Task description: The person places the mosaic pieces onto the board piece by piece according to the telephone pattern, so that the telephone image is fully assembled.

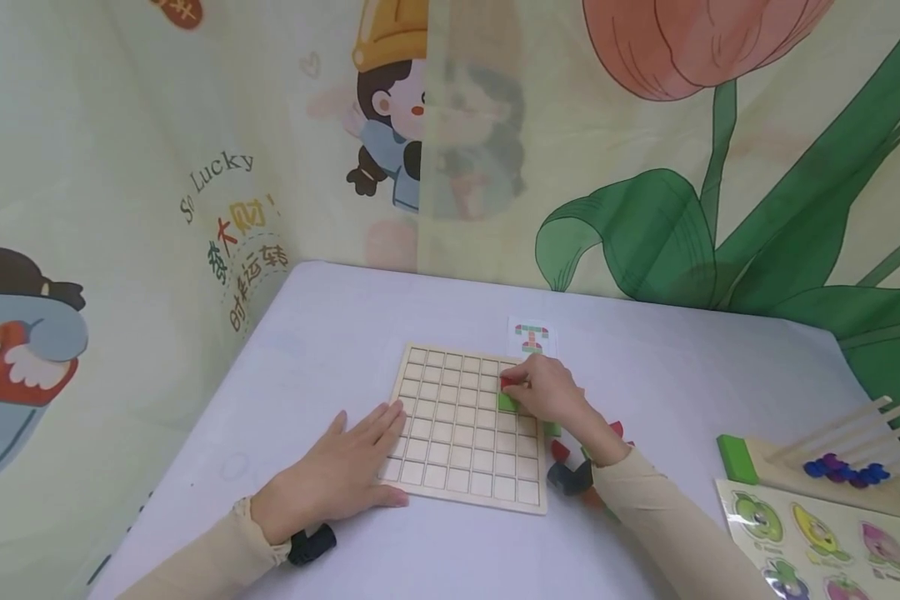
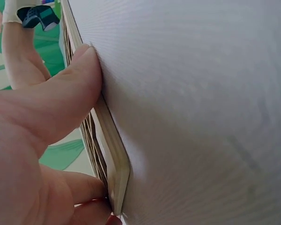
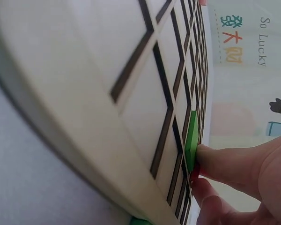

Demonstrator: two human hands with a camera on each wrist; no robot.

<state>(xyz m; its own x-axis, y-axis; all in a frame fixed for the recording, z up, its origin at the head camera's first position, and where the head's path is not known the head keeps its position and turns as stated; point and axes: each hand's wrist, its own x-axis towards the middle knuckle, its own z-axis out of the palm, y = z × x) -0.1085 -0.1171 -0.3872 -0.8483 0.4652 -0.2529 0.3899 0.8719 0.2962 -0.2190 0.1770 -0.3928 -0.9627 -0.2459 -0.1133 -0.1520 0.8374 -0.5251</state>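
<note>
A wooden grid board (image 1: 450,423) with square cells lies on the white table. My left hand (image 1: 341,465) rests along its left edge, fingers straight and thumb at the near corner; the left wrist view shows the thumb (image 2: 77,79) against the board's wooden side. Over the upper right of the grid, my right hand (image 1: 549,390) pinches a small red piece (image 1: 506,382) between thumb and fingers. Just below it a green square tile (image 1: 507,402) sits in a cell. In the right wrist view the fingers partly hide the red piece (image 3: 195,174) beside the green tile (image 3: 191,140).
A pattern card (image 1: 532,335) with a red and green figure lies behind the board. Loose red pieces (image 1: 560,451) and green ones lie right of the board, partly under the right forearm. Farther right are a peg rack with beads (image 1: 843,471) and a fruit picture sheet (image 1: 817,533).
</note>
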